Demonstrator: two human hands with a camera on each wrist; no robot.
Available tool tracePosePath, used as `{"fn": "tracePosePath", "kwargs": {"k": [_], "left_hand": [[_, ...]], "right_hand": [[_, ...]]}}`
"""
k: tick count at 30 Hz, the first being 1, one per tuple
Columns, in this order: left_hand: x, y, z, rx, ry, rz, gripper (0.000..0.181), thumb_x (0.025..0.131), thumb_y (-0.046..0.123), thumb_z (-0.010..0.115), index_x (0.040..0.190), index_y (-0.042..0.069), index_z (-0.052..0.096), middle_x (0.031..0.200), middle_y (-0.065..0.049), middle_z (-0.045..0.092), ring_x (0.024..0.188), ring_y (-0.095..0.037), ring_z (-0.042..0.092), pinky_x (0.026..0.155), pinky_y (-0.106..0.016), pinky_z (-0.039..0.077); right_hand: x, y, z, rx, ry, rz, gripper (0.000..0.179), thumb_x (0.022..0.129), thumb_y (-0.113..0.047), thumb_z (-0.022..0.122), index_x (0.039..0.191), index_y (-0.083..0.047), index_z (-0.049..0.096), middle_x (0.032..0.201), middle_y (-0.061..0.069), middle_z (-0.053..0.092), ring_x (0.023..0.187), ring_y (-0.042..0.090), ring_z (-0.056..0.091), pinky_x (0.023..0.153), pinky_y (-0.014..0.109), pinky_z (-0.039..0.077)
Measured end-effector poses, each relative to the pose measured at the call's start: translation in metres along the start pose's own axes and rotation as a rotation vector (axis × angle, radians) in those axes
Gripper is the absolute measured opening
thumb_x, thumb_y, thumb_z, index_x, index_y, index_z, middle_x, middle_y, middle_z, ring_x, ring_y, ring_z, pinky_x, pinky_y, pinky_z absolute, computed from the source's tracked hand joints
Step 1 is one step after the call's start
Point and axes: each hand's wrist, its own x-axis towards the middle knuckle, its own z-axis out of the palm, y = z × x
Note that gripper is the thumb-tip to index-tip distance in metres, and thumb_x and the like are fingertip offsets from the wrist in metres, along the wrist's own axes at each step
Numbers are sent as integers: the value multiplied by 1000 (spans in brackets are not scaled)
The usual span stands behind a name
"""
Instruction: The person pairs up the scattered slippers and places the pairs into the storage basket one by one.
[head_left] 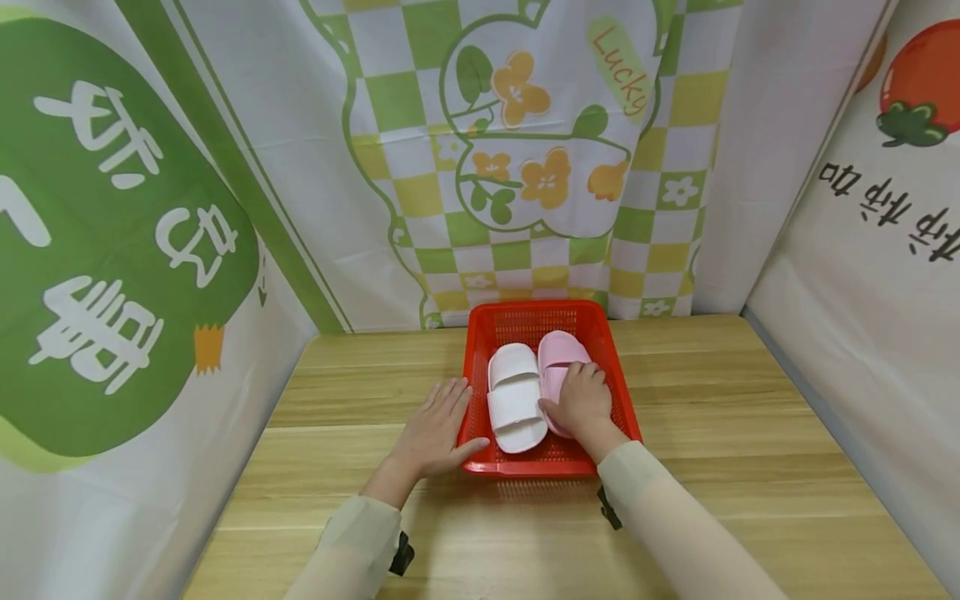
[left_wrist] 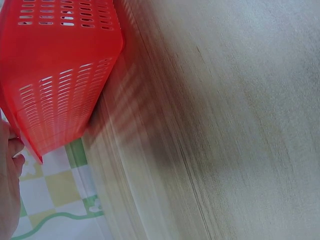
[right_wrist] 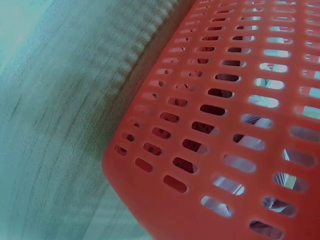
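A red plastic basket (head_left: 532,468) with slotted walls stands on the wooden table and holds two slippers. The white slipper (head_left: 516,400) lies on the left; beside it on the right is the pink slipper (head_left: 557,346). My right hand (head_left: 585,402) reaches over the front of the basket and grips the pink slipper, thumb on its left side and fingers across its strap, hiding part of it. Along the basket's left rim rests my left hand (head_left: 435,429), fingers extended and thumb near the front corner. In the left wrist view, the left fingers (left_wrist: 16,150) touch the rim.
The wooden table (head_left: 360,383) extends on both sides of the basket. Behind it hangs a checked, patterned curtain (head_left: 420,192), close to the basket's back rim. Printed cloth panels (head_left: 150,417) stand at the left and right.
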Motion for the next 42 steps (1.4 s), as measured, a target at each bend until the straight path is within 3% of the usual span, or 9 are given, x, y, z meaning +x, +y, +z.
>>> {"fn": "tracePosePath", "kwargs": {"k": [23, 42], "left_hand": [[0, 1, -2, 6, -6, -1, 88, 93, 64, 38, 150, -2, 28, 158, -16, 22, 146, -30, 14, 117, -41, 5], [0, 1, -2, -3, -13, -2, 89, 93, 64, 37, 151, -2, 26, 158, -17, 21, 146, -31, 14, 117, -41, 5]], "right_hand": [[-1, 0, 1, 19, -11, 0, 96, 78, -59, 68, 134, 14, 37, 129, 35, 45, 114, 47, 49, 91, 51, 49], [-3, 1, -1, 46, 29, -39, 90, 80, -55, 69, 131, 13, 39, 127, 34, 45, 117, 47, 45, 95, 52, 47]]}}
